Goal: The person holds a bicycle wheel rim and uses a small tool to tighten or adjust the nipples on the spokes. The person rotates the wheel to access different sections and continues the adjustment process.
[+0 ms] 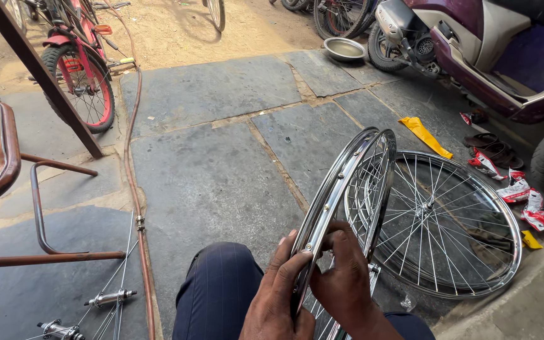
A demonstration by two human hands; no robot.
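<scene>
both hands clamp the upright wheel rim (341, 189) above the knee: left hand (278, 296) fingers curled over its edge, right hand (341, 277) gripping through the spokes, steadying it. a second wheel (448, 226) lies flat just beside the rim.

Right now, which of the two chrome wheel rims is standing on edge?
The near rim, gripped on edge between the left hand and right hand. The other spoked wheel lies flat on the stone floor just beyond it, untouched.
</scene>
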